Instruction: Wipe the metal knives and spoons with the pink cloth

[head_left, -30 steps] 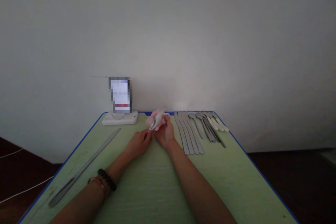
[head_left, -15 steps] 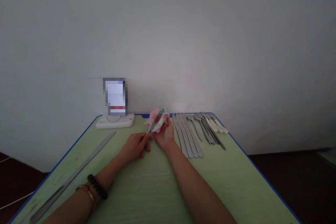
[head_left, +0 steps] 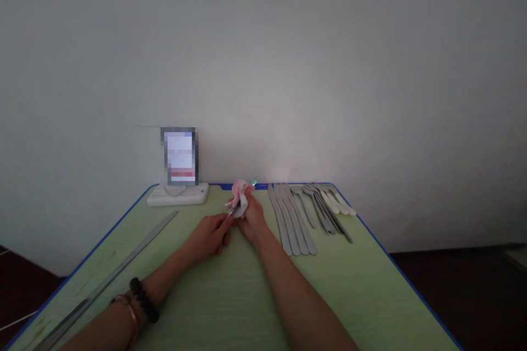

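Between my hands is a shiny metal table knife (head_left: 234,210). My left hand (head_left: 209,235) is closed on its near end. A crumpled pink and white cloth (head_left: 239,193) wraps the knife's middle, and my right hand (head_left: 252,220) grips that cloth from the right side. Past the cloth, the knife's tip (head_left: 254,181) sticks out with a greenish glint. Both hands are over the far middle of the table. The fingers of my right hand are partly hidden behind the cloth.
A long metal knife (head_left: 123,262) lies slanted along the table's left side. At the back left, a blurred-out phone (head_left: 181,156) stands on a white base (head_left: 178,194). Several knives (head_left: 290,225), spoons (head_left: 305,205) and white-handled cutlery (head_left: 341,203) lie at the back right.
My right hand has folded the cloth over the knife, which lay bare on the opened cloth before. Only the tip and near end show now. The whole view has shifted slightly.
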`<state>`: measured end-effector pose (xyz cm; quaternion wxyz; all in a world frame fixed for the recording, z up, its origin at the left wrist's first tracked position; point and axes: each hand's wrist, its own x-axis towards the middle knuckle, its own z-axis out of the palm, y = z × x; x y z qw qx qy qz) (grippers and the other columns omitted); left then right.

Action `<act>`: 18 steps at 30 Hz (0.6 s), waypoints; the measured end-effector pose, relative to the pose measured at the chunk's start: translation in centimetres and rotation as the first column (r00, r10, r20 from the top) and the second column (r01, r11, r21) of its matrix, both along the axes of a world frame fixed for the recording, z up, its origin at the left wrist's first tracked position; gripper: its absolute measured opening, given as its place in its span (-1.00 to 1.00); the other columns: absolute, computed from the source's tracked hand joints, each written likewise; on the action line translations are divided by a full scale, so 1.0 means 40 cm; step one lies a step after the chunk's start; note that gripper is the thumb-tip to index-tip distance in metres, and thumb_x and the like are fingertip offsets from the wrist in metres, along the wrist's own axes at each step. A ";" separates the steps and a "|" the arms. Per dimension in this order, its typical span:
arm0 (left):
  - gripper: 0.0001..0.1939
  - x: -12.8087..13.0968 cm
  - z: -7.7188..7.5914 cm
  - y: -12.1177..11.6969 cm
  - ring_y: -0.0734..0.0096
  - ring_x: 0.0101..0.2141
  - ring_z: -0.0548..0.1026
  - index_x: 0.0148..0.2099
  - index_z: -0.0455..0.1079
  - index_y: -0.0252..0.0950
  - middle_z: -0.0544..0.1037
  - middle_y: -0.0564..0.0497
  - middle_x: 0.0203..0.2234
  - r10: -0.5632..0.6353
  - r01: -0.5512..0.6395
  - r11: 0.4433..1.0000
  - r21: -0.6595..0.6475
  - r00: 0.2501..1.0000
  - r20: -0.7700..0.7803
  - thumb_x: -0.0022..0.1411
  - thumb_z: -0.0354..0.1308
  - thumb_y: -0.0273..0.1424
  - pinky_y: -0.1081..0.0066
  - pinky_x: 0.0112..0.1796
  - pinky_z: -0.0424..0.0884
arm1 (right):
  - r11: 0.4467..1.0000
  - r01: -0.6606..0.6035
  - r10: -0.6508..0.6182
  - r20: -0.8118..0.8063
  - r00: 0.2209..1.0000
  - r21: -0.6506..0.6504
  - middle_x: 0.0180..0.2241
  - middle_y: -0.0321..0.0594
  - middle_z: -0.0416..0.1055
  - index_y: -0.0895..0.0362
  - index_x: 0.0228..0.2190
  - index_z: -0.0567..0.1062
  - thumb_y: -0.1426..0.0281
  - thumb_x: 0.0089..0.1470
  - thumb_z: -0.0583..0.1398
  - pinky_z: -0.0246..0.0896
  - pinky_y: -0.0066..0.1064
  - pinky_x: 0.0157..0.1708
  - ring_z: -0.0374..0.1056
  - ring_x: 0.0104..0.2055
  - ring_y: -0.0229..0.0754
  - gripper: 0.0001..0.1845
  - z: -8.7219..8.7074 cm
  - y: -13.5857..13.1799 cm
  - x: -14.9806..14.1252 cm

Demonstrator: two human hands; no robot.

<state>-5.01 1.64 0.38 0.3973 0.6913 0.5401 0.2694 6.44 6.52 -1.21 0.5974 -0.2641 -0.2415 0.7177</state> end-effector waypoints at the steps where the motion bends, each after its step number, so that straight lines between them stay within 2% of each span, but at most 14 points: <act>1: -0.57 -0.001 0.000 0.000 0.49 -0.79 0.30 -0.40 0.34 -0.26 0.38 0.16 -0.74 -0.006 0.006 1.000 -0.009 1.000 0.009 0.22 -0.16 -0.07 0.50 -0.70 0.20 | 1.000 -0.014 0.014 0.005 1.000 -0.015 -0.68 -0.29 0.40 0.16 -0.50 0.40 0.03 0.09 0.11 -0.05 -0.52 -0.81 0.13 -0.77 -0.34 -0.56 0.002 0.001 0.000; 6: -0.61 -0.005 -0.005 -0.002 0.50 -0.77 0.31 -0.32 0.34 -0.27 0.38 0.18 -0.72 -0.030 0.030 0.999 -0.010 0.999 0.036 0.23 -0.15 -0.10 0.53 -0.69 0.20 | 0.995 -0.066 0.068 0.031 0.997 -0.069 -0.71 -0.27 0.39 0.17 -0.51 0.41 -0.02 0.14 0.01 -0.01 -0.49 -0.80 0.14 -0.78 -0.32 -0.47 0.007 0.004 0.001; 12: -0.60 -0.008 -0.016 0.002 0.52 -0.78 0.29 -0.36 0.31 -0.27 0.36 0.18 -0.73 -0.035 0.035 0.999 -0.009 0.999 0.025 0.25 -0.19 -0.10 0.54 -0.72 0.18 | 0.995 -0.102 0.102 0.016 0.995 -0.020 -0.66 -0.30 0.42 0.17 -0.49 0.39 -0.03 -0.03 0.19 -0.01 -0.51 -0.81 0.17 -0.76 -0.33 -0.52 -0.001 0.002 0.003; 18: -0.61 -0.011 -0.020 0.004 0.51 -0.77 0.32 -0.40 0.28 -0.25 0.38 0.17 -0.72 -0.024 0.024 1.000 0.008 1.000 0.006 0.26 -0.19 -0.12 0.54 -0.69 0.22 | 0.995 -0.095 0.095 0.009 0.995 -0.021 -0.69 -0.37 0.37 0.14 -0.46 0.38 0.03 -0.07 0.26 0.05 -0.53 -0.77 0.23 -0.71 -0.30 -0.59 -0.003 0.006 0.000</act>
